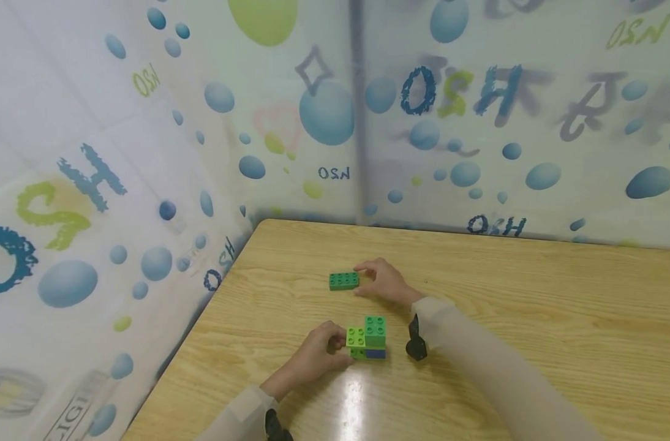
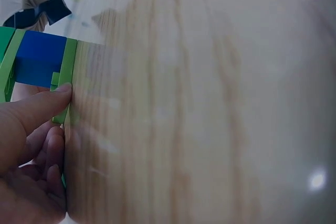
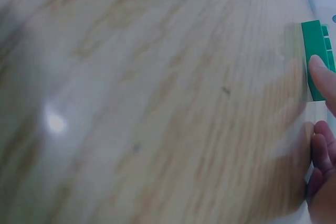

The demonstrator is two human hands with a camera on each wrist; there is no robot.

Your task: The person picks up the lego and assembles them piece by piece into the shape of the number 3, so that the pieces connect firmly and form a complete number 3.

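Note:
In the head view a small stack of toy building bricks (image 1: pixel 375 331) stands on the table. It has light green pieces, a blue brick (image 2: pixel 41 56) and a green brick on top. My left hand (image 1: pixel 318 350) holds the stack's left end, its thumb against a light green piece in the left wrist view. Farther back lies a dark green studded brick (image 1: pixel 343 281). My right hand (image 1: pixel 387 282) is at that brick's right end, thumb and forefinger spread on either side of it. In the right wrist view the thumb overlaps the dark green brick (image 3: pixel 315 51); contact is unclear.
The wooden table (image 1: pixel 506 294) extends far to the right. Behind it and along its left side hang white sheets (image 1: pixel 291 184) printed with bubbles and letters. Dark bands (image 1: pixel 416 343) circle both wrists.

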